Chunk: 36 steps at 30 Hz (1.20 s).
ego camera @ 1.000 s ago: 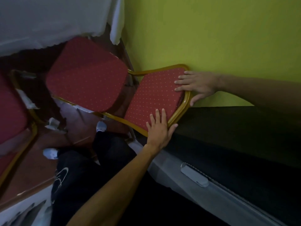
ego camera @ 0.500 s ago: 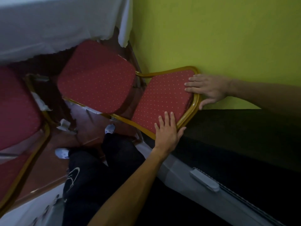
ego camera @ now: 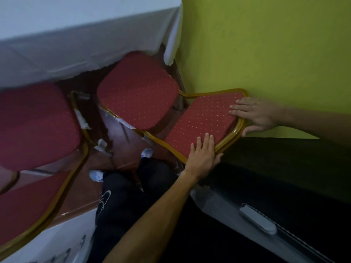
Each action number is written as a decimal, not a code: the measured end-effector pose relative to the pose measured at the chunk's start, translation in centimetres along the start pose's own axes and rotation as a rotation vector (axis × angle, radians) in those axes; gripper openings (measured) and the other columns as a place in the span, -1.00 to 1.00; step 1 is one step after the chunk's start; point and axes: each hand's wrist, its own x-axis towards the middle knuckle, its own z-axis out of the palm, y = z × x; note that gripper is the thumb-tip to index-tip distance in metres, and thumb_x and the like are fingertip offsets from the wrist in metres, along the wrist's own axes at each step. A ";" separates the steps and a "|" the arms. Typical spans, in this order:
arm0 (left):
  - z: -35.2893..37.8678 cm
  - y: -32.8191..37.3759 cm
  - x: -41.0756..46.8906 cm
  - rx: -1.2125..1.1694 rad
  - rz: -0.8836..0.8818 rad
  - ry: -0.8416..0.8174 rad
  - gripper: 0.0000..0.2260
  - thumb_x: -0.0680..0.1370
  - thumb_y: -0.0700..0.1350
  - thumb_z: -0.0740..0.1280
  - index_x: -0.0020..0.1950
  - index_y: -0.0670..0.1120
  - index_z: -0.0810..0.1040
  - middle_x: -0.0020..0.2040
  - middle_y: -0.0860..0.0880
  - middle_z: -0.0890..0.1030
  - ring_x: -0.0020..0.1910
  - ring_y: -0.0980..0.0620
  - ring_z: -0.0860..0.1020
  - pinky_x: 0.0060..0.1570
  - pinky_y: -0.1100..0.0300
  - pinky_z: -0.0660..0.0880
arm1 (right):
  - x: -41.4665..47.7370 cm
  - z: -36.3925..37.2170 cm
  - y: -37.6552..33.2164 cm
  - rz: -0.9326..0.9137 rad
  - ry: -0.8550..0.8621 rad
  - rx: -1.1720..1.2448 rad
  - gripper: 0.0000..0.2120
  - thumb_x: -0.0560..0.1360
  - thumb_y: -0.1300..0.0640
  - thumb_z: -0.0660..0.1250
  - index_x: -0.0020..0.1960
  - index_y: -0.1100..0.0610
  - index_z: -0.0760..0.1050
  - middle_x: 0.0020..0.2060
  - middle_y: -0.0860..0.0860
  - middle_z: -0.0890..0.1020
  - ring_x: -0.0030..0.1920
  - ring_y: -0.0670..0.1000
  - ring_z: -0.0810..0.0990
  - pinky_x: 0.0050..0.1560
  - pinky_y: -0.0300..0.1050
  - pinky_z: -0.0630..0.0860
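Both hands hold the red chair [ego camera: 152, 112] by its top, next to the green wall [ego camera: 266, 44]
Its seat [ego camera: 136, 88] points left, toward the white cloth [ego camera: 76, 35]. The padded back [ego camera: 205, 118] is right in front. The left hand [ego camera: 202, 155] lays flat fingers on the near corner, thumb hooked behind; the right hand [ego camera: 256, 114] pinches the far corner the same way, so neither hand is nearer
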 end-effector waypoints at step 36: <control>-11.2 -18.9 -21.0 0.082 -0.078 0.168 -0.32 0.60 0.36 -0.02 0.59 -0.03 0.15 0.56 -0.01 0.25 0.53 0.01 0.20 0.52 0.02 0.11 | 13.9 -8.8 -23.2 0.286 0.498 0.411 -0.12 0.44 -0.55 0.13 0.18 0.25 0.60 0.09 0.16 0.67 0.01 0.24 0.64 0.07 0.12 0.58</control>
